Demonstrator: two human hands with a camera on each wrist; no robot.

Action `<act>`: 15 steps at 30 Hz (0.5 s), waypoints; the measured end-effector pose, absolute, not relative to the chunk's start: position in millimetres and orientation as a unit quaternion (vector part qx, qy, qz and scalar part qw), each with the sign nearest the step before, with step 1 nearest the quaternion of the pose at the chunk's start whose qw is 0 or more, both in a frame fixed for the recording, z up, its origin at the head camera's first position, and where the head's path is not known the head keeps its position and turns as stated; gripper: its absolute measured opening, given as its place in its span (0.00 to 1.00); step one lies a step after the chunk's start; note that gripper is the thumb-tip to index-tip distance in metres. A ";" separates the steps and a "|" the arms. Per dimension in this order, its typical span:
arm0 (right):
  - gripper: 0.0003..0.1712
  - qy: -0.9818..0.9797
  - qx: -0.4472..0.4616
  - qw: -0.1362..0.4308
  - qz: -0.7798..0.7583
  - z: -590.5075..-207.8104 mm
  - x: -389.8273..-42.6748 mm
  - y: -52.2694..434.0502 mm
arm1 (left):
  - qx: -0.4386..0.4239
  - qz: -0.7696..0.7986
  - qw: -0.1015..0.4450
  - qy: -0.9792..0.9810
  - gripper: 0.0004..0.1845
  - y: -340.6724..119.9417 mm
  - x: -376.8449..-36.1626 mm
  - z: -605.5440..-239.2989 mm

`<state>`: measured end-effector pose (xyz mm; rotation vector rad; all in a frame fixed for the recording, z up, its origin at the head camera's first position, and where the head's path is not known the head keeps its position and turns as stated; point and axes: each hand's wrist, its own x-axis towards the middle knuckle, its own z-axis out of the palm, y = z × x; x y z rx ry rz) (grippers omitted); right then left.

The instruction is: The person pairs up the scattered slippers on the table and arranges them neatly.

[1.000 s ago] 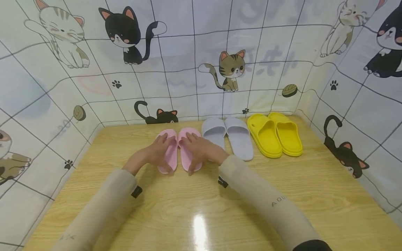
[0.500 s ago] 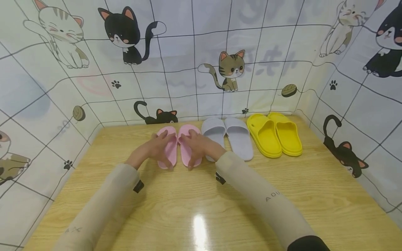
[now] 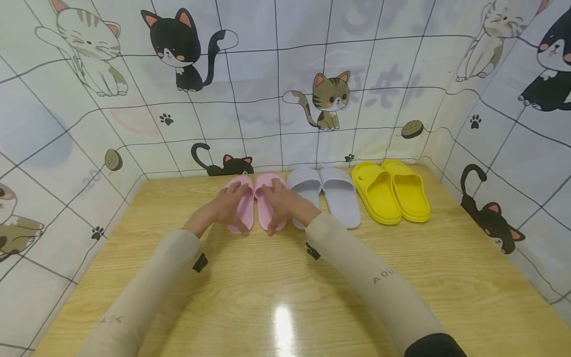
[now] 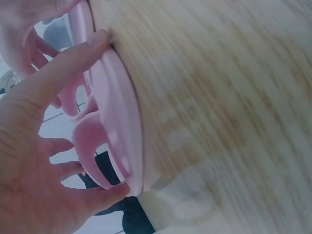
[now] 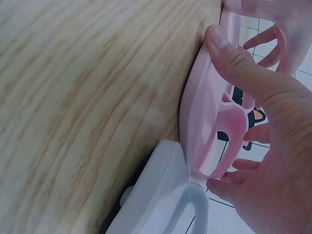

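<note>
Both pink slippers have slid farther back on the desk (image 3: 276, 297), nearer the wall. Left hand (image 3: 225, 210) grasps the left pink slipper (image 3: 244, 206) with fingers curled around its edges; right hand (image 3: 285, 208) grasps the right pink slipper (image 3: 264, 208) likewise, just beside the grey slippers (image 3: 325, 193); yellow slippers (image 3: 392, 191) stand further right.

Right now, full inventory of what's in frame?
pink slippers: 2, pink, back of table, left end of the row, side by side
grey slippers: 2, pale grey, middle of row
yellow slippers: 2, yellow, right end of row
table: 1, light wood
cat-print sheet: white, walls round the table
sleeves: 2, beige
left hand: grip on left pink slipper
right hand: grip on right pink slipper
</note>
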<state>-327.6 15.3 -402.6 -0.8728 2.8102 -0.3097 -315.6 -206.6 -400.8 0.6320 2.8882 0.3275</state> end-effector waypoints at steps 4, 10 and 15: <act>0.78 0.944 -0.297 0.091 -0.111 -402.6 -330.7 16.3 | 0.205 0.117 0.077 0.969 0.76 -208.5 -320.6 -404.1; 0.76 0.944 -0.302 0.094 -0.097 -403.8 -335.9 13.7 | 0.200 0.128 0.069 0.969 0.76 -211.6 -323.7 -405.9; 0.76 0.948 -0.289 0.095 -0.093 -405.1 -336.8 12.9 | 0.201 0.131 0.068 0.969 0.76 -212.3 -327.4 -407.3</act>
